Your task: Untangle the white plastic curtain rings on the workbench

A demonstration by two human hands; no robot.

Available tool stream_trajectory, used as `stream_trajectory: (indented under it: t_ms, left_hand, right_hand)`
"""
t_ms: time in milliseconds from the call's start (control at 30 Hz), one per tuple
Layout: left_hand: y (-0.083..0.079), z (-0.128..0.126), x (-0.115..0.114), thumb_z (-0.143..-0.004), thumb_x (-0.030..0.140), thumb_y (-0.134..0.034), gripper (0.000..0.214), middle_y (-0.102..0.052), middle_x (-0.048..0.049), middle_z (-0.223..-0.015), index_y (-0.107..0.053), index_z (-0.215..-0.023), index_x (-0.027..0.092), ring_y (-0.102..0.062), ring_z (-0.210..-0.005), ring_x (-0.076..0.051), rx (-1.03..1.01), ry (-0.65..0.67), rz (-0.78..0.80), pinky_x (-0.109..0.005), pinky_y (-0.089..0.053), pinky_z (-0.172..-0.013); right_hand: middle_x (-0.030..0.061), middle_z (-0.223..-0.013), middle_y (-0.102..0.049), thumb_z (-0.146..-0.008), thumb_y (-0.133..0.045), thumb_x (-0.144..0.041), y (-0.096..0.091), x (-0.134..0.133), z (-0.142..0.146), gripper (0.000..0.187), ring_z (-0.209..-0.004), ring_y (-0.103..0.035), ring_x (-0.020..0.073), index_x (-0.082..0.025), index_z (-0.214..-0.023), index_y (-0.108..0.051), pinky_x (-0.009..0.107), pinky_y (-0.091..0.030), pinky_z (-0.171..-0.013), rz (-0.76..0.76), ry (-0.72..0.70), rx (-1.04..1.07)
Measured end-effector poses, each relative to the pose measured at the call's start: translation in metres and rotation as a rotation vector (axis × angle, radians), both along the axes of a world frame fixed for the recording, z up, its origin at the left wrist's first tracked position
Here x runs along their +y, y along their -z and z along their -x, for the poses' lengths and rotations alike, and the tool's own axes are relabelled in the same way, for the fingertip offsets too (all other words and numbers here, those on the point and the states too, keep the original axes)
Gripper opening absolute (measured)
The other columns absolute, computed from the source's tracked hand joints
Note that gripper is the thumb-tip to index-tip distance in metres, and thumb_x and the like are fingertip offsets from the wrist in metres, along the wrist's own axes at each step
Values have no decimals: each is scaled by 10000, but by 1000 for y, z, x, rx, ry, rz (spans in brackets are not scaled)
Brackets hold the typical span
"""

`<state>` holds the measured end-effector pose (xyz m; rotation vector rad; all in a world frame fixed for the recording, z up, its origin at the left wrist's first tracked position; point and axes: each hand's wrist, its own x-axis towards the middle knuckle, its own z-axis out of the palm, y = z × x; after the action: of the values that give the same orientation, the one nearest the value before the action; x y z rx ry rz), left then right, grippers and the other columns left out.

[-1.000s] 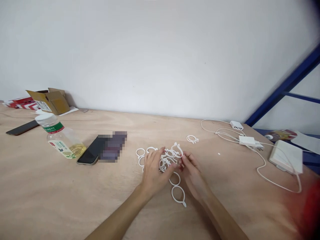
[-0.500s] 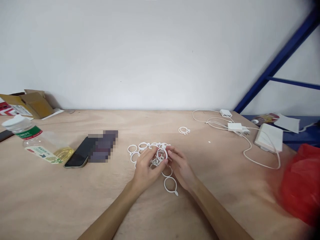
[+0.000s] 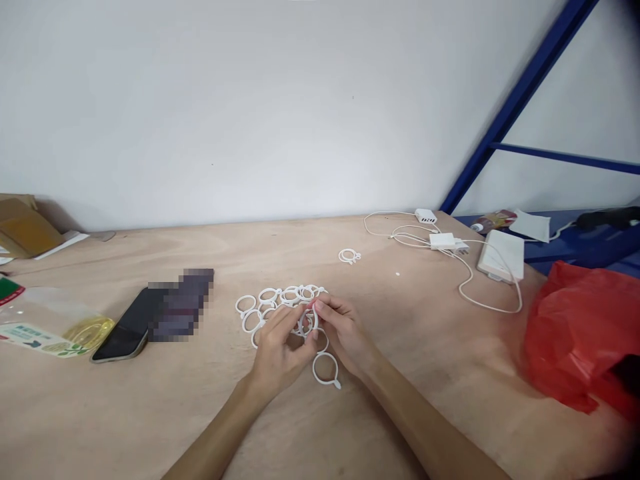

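Note:
A pile of white plastic rings [image 3: 273, 301] lies on the wooden table [image 3: 200, 413]. Both my hands meet just above its near side. My left hand [image 3: 277, 350] and my right hand [image 3: 340, 330] each pinch the same white ring [image 3: 309, 321], held upright between them. One single ring with a small tab [image 3: 325, 371] lies flat on the table right below my hands. Another small ring pair [image 3: 349, 256] lies apart, farther back.
A black phone [image 3: 125, 330] and a plastic bottle with yellow liquid [image 3: 55, 330] lie at the left. White chargers and cables [image 3: 450, 248] and a white box [image 3: 501, 255] sit at the back right. A red plastic bag [image 3: 580, 333] is at the right edge. A cardboard box [image 3: 23, 230] stands far left.
The view has swung to the right, so the bottle and phone slid left and the red bag came into view. My hands lifted one ring out of the pile and hold it together.

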<state>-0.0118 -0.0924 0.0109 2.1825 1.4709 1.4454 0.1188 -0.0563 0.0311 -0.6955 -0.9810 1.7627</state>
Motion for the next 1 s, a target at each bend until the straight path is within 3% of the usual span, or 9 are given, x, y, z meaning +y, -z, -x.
stream_trajectory:
  t_ms: [100, 200, 367, 467, 567, 767, 933, 1000]
  left_hand:
    - [3, 3, 3, -810, 195, -565, 296, -652, -49, -839, -600, -1101, 154, -562, -768, -172, 35, -21, 13, -328, -479, -723]
    - [5, 7, 7, -796, 196, -571, 317, -658, -69, -943, -596, -1110, 166, -569, -867, -205, 76, -93, 37, -379, -478, -798]
    - [8, 12, 9, -777, 154, -553, 449, -607, -97, -1149, -539, -1225, 173, -492, -1053, -263, 185, -201, 44, -465, -436, -923]
    - [10, 12, 8, -774, 133, -535, 499, -526, -110, -1275, -508, -1270, 185, -432, -1128, -283, 217, -233, 51, -502, -408, -960]
    - [11, 10, 7, -775, 128, -532, 518, -487, -111, -1311, -492, -1286, 209, -416, -1148, -286, 206, -234, 51, -516, -397, -966]
    - [9, 9, 7, -762, 122, -542, 521, -504, -108, -1252, -505, -1269, 235, -442, -1119, -282, 164, -224, 29, -501, -406, -943]
    - [8, 8, 6, -760, 120, -549, 502, -516, -105, -1214, -515, -1248, 231, -451, -1110, -274, 150, -213, 23, -483, -398, -942]
    - [7, 7, 5, -761, 121, -549, 492, -525, -103, -1198, -520, -1241, 228, -459, -1101, -269, 149, -205, 24, -473, -397, -940]
  right_hand:
    - [6, -656, -597, -714, -685, -399, 3, 3, 1, 238, -636, -534, 135, -175, -635, -666, 274, -442, -617, -73, 52, -108]
    - [40, -798, -677, -750, -627, -411, 11, 15, -4, 244, -750, -592, 180, -184, -777, -710, 312, -468, -708, -190, 158, -345]
    - [96, -941, -674, -812, -492, -309, 31, 63, -29, 309, -867, -570, 228, -162, -999, -689, 368, -440, -829, -508, 495, -1001]
    - [132, -978, -629, -830, -471, -252, 36, 89, -38, 395, -961, -515, 261, -132, -1176, -618, 387, -385, -899, -608, 516, -1402]
    - [169, -1053, -571, -854, -470, -285, 35, 101, -38, 420, -1010, -460, 303, -166, -1241, -584, 416, -363, -879, -574, 520, -1705]
    - [147, -1072, -567, -863, -457, -346, 34, 101, -34, 330, -1037, -431, 320, -230, -1066, -689, 442, -331, -867, -518, 482, -1768]
    - [179, -1092, -559, -857, -439, -327, 37, 103, -34, 460, -1037, -432, 338, -190, -1284, -543, 455, -327, -849, -508, 490, -1783]
    - [186, -1087, -556, -861, -428, -326, 38, 104, -34, 452, -1027, -434, 340, -190, -1273, -554, 460, -324, -842, -505, 470, -1801]
